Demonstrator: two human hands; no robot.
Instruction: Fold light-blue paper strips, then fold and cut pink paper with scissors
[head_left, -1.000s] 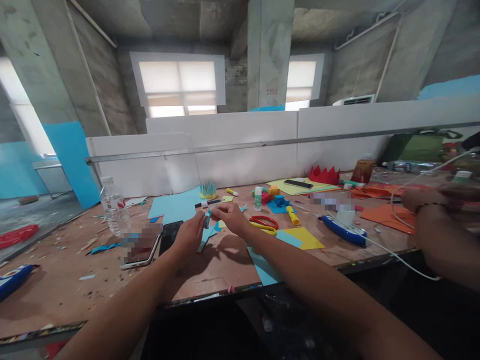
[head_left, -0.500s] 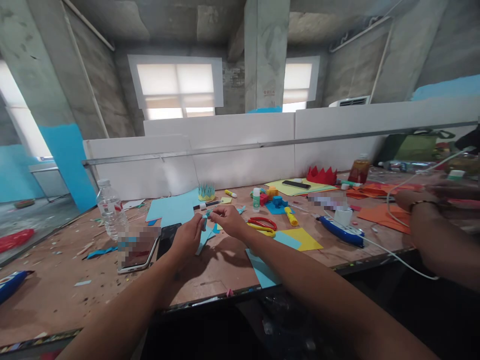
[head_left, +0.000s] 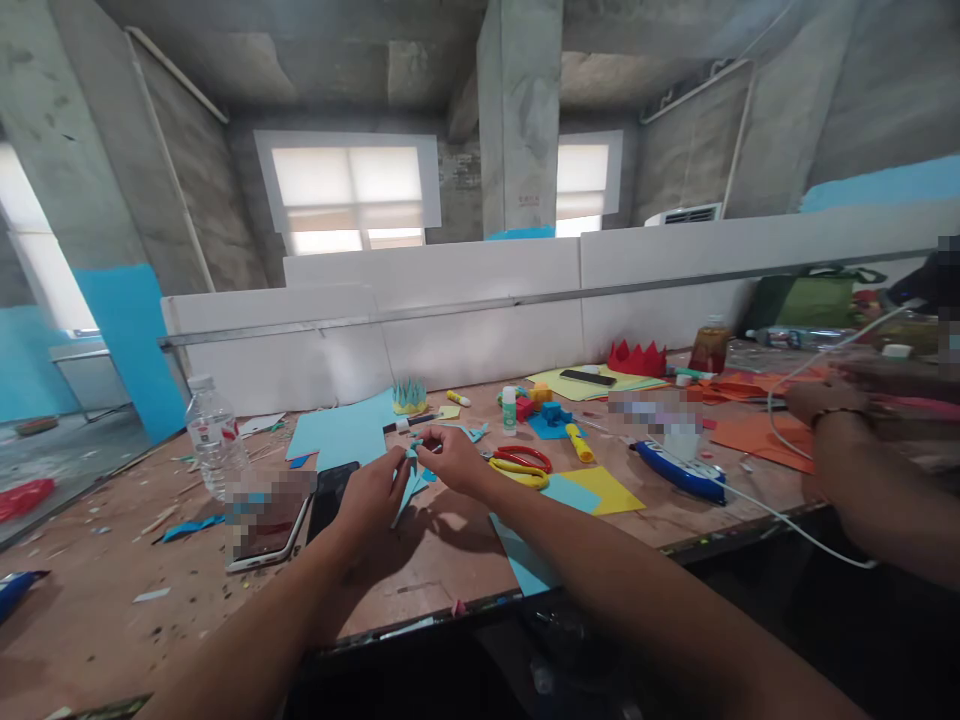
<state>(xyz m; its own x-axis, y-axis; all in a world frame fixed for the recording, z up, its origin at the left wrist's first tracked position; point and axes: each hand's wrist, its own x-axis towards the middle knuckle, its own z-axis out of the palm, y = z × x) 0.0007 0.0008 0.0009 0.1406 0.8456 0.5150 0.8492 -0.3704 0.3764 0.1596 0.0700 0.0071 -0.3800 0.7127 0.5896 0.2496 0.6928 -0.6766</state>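
A small piece of light-blue paper [head_left: 412, 453] is pinched between my two hands above the table. My left hand [head_left: 375, 490] grips it from the left with closed fingers. The fingertips of my right hand [head_left: 452, 457] press together at its upper right side; how the paper is folded is too small to tell. Under my hands lie light-blue paper scraps [head_left: 409, 492]. Scissors with red and yellow handles [head_left: 521, 468] rest just right of my right hand. Behind the hands stand a small blue-and-yellow paper crown [head_left: 409, 397] and an upright glue stick [head_left: 509, 410].
Left of my hands are two phones [head_left: 330, 500] [head_left: 274, 540] and a water bottle [head_left: 214, 440]. Coloured sheets [head_left: 615, 492], a yellow glue stick [head_left: 579, 443], a blue-and-white boat-shaped object [head_left: 682, 472] and a red paper crown [head_left: 636, 357] lie rightward. A co-worker's arm [head_left: 862, 470] reaches in.
The view has tilted up slightly, so the table sits lower in the picture. My fingers have shifted a little on the blue paper, which both hands still hold.
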